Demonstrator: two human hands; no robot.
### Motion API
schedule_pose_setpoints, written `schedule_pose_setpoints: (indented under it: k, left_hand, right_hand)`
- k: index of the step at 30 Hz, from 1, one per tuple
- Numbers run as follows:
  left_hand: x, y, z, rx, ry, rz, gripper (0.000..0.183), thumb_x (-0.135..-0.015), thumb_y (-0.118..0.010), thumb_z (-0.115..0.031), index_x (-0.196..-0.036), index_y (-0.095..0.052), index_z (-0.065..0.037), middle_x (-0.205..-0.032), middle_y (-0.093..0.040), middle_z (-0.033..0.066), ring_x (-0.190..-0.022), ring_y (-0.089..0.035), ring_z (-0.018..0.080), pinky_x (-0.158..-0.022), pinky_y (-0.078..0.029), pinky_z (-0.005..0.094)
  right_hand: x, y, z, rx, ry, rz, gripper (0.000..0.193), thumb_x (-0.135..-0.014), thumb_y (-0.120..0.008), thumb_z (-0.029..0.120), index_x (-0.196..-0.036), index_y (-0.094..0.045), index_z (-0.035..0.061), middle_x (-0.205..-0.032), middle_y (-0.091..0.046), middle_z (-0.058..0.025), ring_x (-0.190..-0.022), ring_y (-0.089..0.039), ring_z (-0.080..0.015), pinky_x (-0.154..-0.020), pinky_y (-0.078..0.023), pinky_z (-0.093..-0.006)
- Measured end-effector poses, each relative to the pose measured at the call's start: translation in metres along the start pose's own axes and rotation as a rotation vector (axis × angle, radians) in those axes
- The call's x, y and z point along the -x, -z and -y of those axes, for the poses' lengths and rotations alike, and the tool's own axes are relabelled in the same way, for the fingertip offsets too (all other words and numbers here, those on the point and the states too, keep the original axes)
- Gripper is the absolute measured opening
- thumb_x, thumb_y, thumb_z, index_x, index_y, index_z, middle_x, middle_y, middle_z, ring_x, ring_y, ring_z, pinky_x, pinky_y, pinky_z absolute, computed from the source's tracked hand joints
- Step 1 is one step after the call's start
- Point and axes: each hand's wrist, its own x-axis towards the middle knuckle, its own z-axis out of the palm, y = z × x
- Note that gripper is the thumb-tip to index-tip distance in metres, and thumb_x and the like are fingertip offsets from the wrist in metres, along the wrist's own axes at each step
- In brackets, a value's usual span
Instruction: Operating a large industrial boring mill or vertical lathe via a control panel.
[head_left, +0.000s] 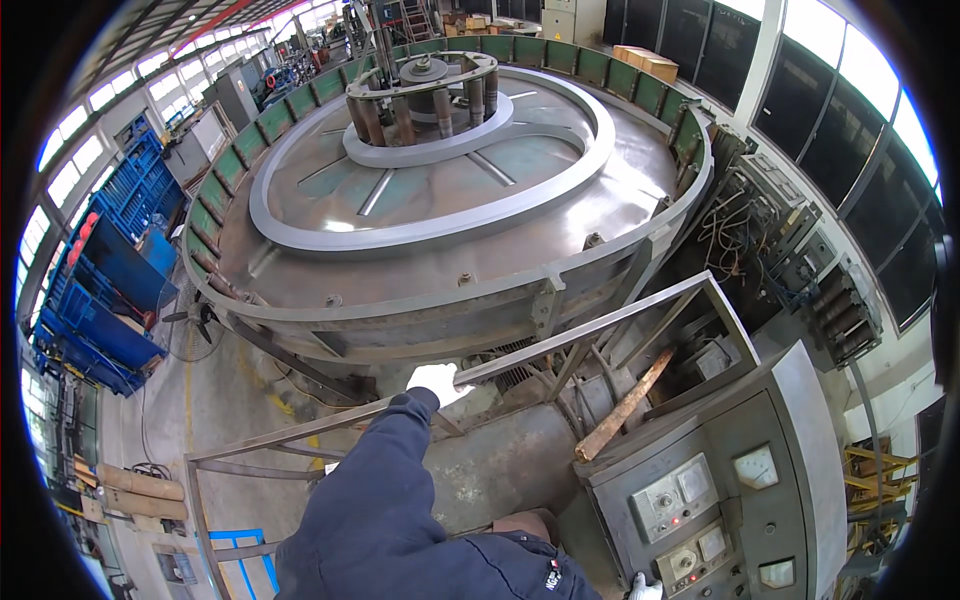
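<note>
My left hand (437,383), in a white glove, is closed round the top bar of a metal railing (545,348) in front of me. At the lower edge, my right hand (645,588), also in a white glove, is at the lower left corner of a grey control cabinet (730,430). Most of that hand is cut off, so its grip is hidden. Dials, knobs and lit red lamps are set in the cabinet's sloping face. Beyond the railing stands a large round machine table (420,310), with a pale grey metal ring (430,235) lying on it.
Posts and a hub (423,70) rise from the table's middle. A wooden plank (625,405) leans by the cabinet. Cables and machine parts (735,235) hang at the right. Blue metal racks (110,260) and a fan (195,318) stand at the left.
</note>
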Motion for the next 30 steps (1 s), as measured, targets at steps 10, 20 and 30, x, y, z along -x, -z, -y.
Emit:
schedule_pose_setpoints:
  k: [10,20,30]
  left_hand:
    - [-0.001,0.0,0.0,0.004,0.005,0.014,0.069,-0.093,-0.066,-0.076,-0.109,-0.075,-0.009,-0.1,-0.08,0.0178,-0.096,-0.077,0.0377,-0.088,-0.06,0.0483]
    - [0.002,0.0,0.002,-0.002,0.021,0.03,0.071,-0.093,-0.065,-0.076,-0.114,-0.075,-0.009,-0.104,-0.08,0.0184,-0.099,-0.077,0.0378,-0.09,-0.06,0.0483]
    - [-0.004,0.003,-0.003,-0.017,0.02,0.05,0.077,-0.091,-0.064,-0.078,-0.121,-0.074,-0.008,-0.117,-0.079,0.0199,-0.11,-0.075,0.0408,-0.096,-0.059,0.0499]
  right_hand:
    - [-0.002,-0.004,-0.003,0.003,0.002,-0.029,0.085,-0.088,-0.082,0.064,-0.13,-0.071,-0.0096,-0.128,-0.075,-0.0301,-0.123,-0.07,-0.0441,-0.109,-0.054,-0.047]
    - [-0.006,-0.007,-0.007,-0.031,0.023,-0.038,0.081,-0.089,-0.083,0.062,-0.127,-0.073,-0.0087,-0.125,-0.076,-0.0294,-0.12,-0.071,-0.0434,-0.107,-0.055,-0.047]
    - [-0.021,-0.069,-0.043,-0.32,0.042,-0.185,0.048,-0.087,-0.087,0.03,-0.107,-0.067,-0.009,-0.086,-0.074,-0.0242,-0.069,-0.072,-0.0342,-0.066,-0.059,-0.0465]
